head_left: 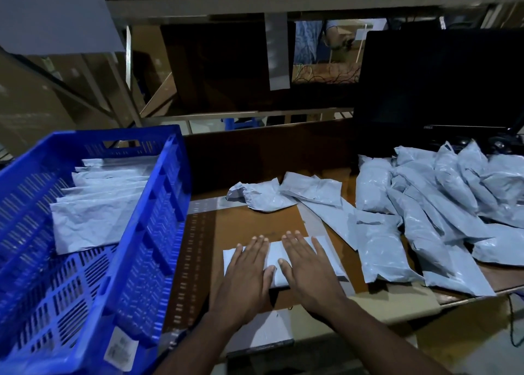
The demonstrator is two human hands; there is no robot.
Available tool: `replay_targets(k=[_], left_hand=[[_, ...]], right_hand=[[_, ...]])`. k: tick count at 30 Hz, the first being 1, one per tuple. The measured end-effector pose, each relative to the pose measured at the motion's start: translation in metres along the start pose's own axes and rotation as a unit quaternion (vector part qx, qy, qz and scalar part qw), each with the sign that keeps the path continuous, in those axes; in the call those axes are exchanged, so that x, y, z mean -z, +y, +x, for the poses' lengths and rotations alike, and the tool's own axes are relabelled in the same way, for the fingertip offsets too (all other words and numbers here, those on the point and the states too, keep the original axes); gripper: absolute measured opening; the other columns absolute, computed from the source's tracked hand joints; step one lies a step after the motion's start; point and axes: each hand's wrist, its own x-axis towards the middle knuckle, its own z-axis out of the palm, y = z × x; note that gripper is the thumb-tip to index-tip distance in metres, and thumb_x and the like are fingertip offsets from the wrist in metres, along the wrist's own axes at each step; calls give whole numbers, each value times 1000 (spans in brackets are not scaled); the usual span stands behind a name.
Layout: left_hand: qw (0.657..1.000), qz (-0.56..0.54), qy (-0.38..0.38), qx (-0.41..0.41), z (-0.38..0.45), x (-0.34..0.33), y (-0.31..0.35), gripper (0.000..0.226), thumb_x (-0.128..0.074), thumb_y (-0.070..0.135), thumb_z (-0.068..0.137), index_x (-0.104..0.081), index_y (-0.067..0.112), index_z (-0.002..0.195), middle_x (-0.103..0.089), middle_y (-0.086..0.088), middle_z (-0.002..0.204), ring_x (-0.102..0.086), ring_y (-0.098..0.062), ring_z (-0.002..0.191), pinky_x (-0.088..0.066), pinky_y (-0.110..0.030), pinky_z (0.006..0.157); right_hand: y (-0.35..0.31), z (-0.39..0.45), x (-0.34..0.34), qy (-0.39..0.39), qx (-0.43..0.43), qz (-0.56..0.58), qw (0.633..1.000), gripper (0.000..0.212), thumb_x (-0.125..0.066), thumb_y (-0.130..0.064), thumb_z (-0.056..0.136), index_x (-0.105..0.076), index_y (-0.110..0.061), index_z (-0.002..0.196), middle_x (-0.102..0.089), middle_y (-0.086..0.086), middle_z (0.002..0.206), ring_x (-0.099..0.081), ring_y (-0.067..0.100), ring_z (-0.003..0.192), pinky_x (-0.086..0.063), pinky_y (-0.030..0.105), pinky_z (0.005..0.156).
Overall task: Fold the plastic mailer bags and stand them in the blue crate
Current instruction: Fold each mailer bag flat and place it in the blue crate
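— Two hands on one bag, is that it?

— Yes. The folded bag [276, 257] lies flat on the cardboard [255, 221] in front of me. My left hand [249, 267] covers its left part and my right hand [304, 261] its right part, both palm down, fingers straight and spread, pressing it flat. Neither hand grasps anything.

— How close are the hands?

— Side by side, thumbs almost meeting over the middle of the bag. A strip of the bag shows between them, and its corners stick out on either side.

— Where is the crate?

— The crate [158, 233] is to my left, just beside the cardboard, and looks tilted toward me. Inside it, filed bags [93, 204] lean in a row, one behind another, toward the far end.

— And the rest of the bags?

— Two loose bags [286, 194] lie crumpled past my fingertips, at the far edge of the cardboard. A pile [431, 204] of unfolded ones spreads to my right, well apart from the crate, the nearest reaching close to my right hand.

— Anything behind that?

— A dark monitor [436, 85] stands behind the pile, and shelving [255, 3] runs across above the table.
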Motion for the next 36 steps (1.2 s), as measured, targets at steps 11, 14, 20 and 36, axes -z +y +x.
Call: replay_targets(k=[11, 14, 20, 36], left_hand=[[998, -18, 15, 55, -11, 1, 5, 90, 6, 74, 88, -5, 23, 163, 3, 13, 166, 19, 4, 146, 10, -26, 124], [996, -30, 10, 84, -10, -2, 4, 90, -1, 76, 89, -2, 26, 162, 9, 13, 166, 20, 0, 148, 11, -24, 122], [991, -43, 0, 128, -7, -12, -6, 98, -9, 84, 85, -4, 25, 163, -1, 7, 171, 4, -11, 156, -5, -34, 127], [990, -20, -29, 138, -10, 10, 1, 94, 5, 78, 88, -2, 23, 163, 8, 7, 169, 16, -6, 153, 12, -34, 124]], right_hand=[[19, -19, -1, 9, -68, 18, 997, 89, 3, -84, 87, -2, -33, 160, 12, -7, 166, 14, 13, 153, 4, 41, 125], [33, -25, -2, 6, -78, 66, 995, 90, -4, -89, 84, -6, -39, 159, 7, -11, 167, 12, 10, 153, -4, 39, 125], [35, -23, -2, 12, -82, 101, 991, 89, -9, -91, 83, -11, -42, 158, -1, -14, 167, 4, 9, 154, -5, 40, 126], [32, -35, 5, 8, -127, 157, 979, 92, -14, -87, 84, 4, -37, 159, 21, -9, 165, 15, 15, 153, -2, 37, 121]])
